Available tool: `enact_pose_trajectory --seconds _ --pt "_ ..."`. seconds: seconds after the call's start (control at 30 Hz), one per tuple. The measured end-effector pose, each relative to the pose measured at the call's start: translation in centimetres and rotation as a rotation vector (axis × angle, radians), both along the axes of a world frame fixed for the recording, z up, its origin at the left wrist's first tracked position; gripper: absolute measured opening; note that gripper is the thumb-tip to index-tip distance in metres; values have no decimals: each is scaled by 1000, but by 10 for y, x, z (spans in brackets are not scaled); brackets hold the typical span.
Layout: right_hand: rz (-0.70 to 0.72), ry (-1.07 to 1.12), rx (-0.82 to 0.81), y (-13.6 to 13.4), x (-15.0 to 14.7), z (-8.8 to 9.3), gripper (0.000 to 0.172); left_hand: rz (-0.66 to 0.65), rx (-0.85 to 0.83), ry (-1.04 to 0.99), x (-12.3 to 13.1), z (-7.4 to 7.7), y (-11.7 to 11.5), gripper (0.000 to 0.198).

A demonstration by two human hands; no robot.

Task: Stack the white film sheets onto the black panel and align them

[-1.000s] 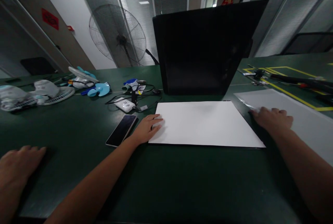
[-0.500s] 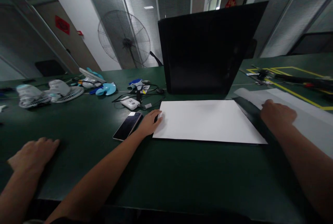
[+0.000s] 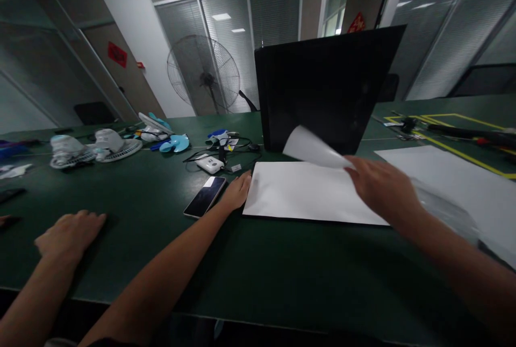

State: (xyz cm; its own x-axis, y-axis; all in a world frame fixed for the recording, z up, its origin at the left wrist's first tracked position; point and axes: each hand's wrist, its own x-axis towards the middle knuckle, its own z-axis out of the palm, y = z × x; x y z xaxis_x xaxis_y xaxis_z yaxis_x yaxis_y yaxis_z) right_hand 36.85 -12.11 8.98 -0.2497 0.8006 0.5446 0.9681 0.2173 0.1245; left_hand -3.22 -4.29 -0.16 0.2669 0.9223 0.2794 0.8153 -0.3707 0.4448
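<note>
A flat white panel [image 3: 298, 196] with a thin dark edge lies on the green table in front of me. My left hand [image 3: 238, 190] is closed at the panel's left edge, its fingertips against that side. Over the panel's right part, my right hand [image 3: 382, 186] pinches a thin translucent white sheet [image 3: 312, 148]. The sheet's free end curls up to the left above the panel, and more of it trails to the right behind my wrist. Behind the panel stands a large black screen-like panel [image 3: 322, 89], tilted.
A phone [image 3: 205, 196] lies left of my left hand, near a small white device [image 3: 209, 163] with cables. Small fan parts [image 3: 108, 145] sit farther left. Another person's hand [image 3: 72, 231] rests on the table. White sheets [image 3: 451, 175] lie at right beside yellow tape.
My right hand has swung left from the right side, bringing the translucent sheet's curled end above the white panel. My left hand stays at the panel's left edge. The view has tilted up slightly.
</note>
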Motion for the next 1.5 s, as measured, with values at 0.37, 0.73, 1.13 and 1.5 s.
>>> enact_pose_trajectory --seconds 0.37,0.73,1.13,1.5 --pt "423 33 -464 6 -35 -86 63 -58 -32 71 -6 3 -1 66" --pt "569 34 -617 -1 -36 -80 68 -102 -66 151 -8 -3 -1 75" --pt "638 46 -581 -6 -46 -79 49 -104 -61 223 -6 -9 -1 75" --pt "570 37 -647 5 -44 -81 53 -183 -127 282 -12 -1 -6 88"
